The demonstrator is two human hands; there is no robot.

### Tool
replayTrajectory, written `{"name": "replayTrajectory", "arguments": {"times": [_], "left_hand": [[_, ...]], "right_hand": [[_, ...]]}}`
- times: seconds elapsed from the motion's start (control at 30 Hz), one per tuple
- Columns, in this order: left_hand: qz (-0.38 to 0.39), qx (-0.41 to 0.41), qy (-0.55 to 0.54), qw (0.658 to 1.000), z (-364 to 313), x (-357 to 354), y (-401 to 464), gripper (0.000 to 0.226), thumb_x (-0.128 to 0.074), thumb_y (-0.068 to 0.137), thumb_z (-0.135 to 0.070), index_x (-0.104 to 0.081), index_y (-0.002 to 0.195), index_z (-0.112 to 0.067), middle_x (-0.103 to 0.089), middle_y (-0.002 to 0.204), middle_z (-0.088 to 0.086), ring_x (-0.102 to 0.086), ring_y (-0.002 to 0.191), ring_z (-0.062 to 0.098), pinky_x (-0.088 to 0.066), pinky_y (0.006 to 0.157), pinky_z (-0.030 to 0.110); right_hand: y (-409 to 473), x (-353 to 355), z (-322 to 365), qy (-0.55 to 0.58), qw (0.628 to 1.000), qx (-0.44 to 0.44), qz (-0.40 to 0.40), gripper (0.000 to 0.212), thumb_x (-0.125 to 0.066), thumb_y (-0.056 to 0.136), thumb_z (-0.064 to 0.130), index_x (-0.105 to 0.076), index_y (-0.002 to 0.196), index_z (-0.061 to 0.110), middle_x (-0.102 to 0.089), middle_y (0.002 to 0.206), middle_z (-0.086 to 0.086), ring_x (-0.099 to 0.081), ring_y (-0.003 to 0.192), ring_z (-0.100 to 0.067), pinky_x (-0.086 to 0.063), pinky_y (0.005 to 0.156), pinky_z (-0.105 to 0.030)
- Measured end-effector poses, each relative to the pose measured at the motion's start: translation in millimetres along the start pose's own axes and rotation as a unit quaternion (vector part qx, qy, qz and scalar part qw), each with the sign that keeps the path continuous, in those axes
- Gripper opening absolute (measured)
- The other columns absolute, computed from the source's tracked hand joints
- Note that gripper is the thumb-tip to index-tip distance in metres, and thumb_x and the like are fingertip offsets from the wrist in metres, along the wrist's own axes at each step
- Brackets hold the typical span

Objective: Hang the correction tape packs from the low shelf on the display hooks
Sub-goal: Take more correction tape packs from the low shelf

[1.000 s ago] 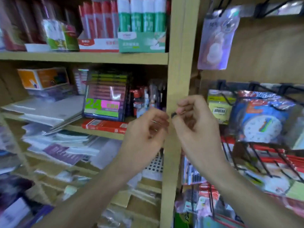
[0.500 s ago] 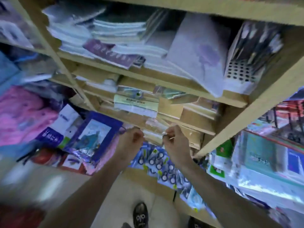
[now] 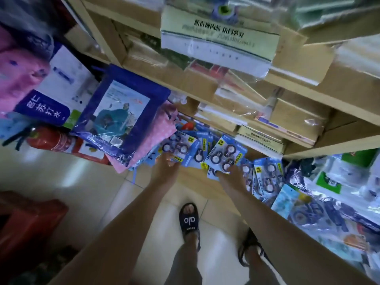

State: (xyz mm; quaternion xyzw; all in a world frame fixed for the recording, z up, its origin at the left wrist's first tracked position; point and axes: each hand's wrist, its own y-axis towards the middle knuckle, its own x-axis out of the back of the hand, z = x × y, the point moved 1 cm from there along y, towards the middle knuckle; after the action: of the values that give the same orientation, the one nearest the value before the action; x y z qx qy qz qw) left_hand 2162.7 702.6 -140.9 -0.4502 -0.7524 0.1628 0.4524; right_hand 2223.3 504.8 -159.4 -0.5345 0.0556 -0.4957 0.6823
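Right hand (image 3: 232,177) pinches one blue correction tape pack (image 3: 223,156); left hand (image 3: 164,168) grips another pack (image 3: 174,150). At least three more packs (image 3: 265,175) lie beside them on the low shelf (image 3: 193,177).

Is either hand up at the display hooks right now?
No, the left hand and right hand are both down on the correction tape packs piled on the low shelf.

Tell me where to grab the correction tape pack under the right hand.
Pinch the correction tape pack by its flat card edge nearest you, coming from the aisle side where the right hand already is; the bulging blisters fill the middle.
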Motion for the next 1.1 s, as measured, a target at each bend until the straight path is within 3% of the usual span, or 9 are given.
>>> {"name": "replayTrajectory", "arguments": {"times": [0.1,0.2,0.37,0.53,0.63,0.73,0.87,1.0,1.1], "left_hand": [[0.019,0.083,-0.027,0.996,25,-27,44,0.058,-0.075,0.076,-0.036,-0.060,0.111,0.008,-0.063,0.103,0.036,-0.067,0.096,0.046,-0.043,0.067,0.039],[0.034,0.147,-0.092,0.984,31,-46,72,0.057,-0.071,0.062,-0.048,-0.051,0.093,-0.005,-0.054,0.081,0.017,-0.055,0.072,0.028,-0.038,0.063,0.033],[0.016,0.249,-0.169,0.953,58,-72,124,0.083,-0.080,0.082,-0.046,-0.046,0.140,0.002,-0.059,0.124,0.019,-0.060,0.107,0.034,-0.049,0.090,0.045],[0.067,0.312,-0.340,0.885,69,-89,161,0.053,-0.079,0.085,-0.050,-0.059,0.113,-0.011,-0.058,0.123,0.009,-0.059,0.111,0.027,-0.050,0.093,0.041],[0.050,0.302,-0.365,0.879,69,-96,169,0.048,-0.080,0.086,-0.043,-0.059,0.110,-0.006,-0.056,0.089,0.013,-0.057,0.081,0.022,-0.051,0.078,0.035],[0.031,0.290,-0.364,0.884,68,-100,169,0.041,-0.078,0.091,-0.032,-0.062,0.116,-0.003,-0.066,0.113,0.021,-0.067,0.100,0.028,-0.054,0.093,0.037],[0.028,0.249,-0.365,0.897,67,-102,171,0.029,-0.078,0.091,-0.033,-0.057,0.096,-0.013,-0.065,0.099,0.015,-0.065,0.089,0.025,-0.056,0.074,0.033],[0.016,0.163,-0.295,0.941,69,-100,163,0.046,-0.075,0.093,-0.025,-0.041,0.123,-0.014,-0.050,0.126,0.012,-0.058,0.111,0.029,-0.056,0.087,0.041],[0.040,0.082,-0.175,0.980,74,-102,155,0.048,-0.075,0.092,-0.017,-0.039,0.124,-0.011,-0.055,0.122,0.010,-0.060,0.110,0.032,-0.054,0.082,0.044]], "right_hand": [[35,-18,-11,0.007,0.999,-0.035,-0.004,0.075,-0.069,0.093,0.029,-0.033,0.157,0.014,-0.052,0.105,-0.007,-0.052,0.073,-0.021,-0.038,0.068,-0.031],[77,-37,-22,0.021,0.997,-0.065,-0.033,0.084,-0.074,0.082,0.041,-0.039,0.152,0.012,-0.060,0.118,-0.010,-0.064,0.103,-0.035,-0.052,0.077,-0.040],[133,-51,-24,0.047,0.982,-0.157,-0.097,0.116,-0.080,0.078,0.055,-0.014,0.162,0.010,-0.029,0.161,-0.021,-0.042,0.141,-0.046,-0.045,0.107,-0.058],[171,-54,-24,0.030,0.968,-0.209,-0.133,0.116,-0.077,0.079,0.062,-0.018,0.158,0.002,-0.027,0.158,-0.024,-0.033,0.145,-0.043,-0.037,0.114,-0.052],[184,-50,-28,0.031,0.966,-0.211,-0.148,0.110,-0.080,0.079,0.056,-0.024,0.153,-0.002,-0.034,0.154,-0.025,-0.037,0.142,-0.042,-0.039,0.114,-0.050],[188,-47,-42,0.043,0.967,-0.189,-0.166,0.100,-0.087,0.074,0.046,-0.037,0.145,-0.003,-0.047,0.145,-0.026,-0.050,0.131,-0.042,-0.048,0.107,-0.051],[192,-43,-48,0.056,0.970,-0.181,-0.155,0.105,-0.090,0.071,0.048,-0.039,0.147,-0.004,-0.050,0.144,-0.025,-0.052,0.131,-0.042,-0.050,0.103,-0.051],[192,-39,-53,0.065,0.967,-0.186,-0.162,0.112,-0.094,0.053,0.050,-0.049,0.140,-0.004,-0.058,0.136,-0.022,-0.057,0.126,-0.040,-0.054,0.100,-0.048],[188,-33,-58,0.095,0.971,-0.155,-0.158,0.090,-0.087,0.047,0.044,-0.058,0.122,0.002,-0.066,0.115,-0.021,-0.065,0.106,-0.037,-0.052,0.075,-0.042]]}}
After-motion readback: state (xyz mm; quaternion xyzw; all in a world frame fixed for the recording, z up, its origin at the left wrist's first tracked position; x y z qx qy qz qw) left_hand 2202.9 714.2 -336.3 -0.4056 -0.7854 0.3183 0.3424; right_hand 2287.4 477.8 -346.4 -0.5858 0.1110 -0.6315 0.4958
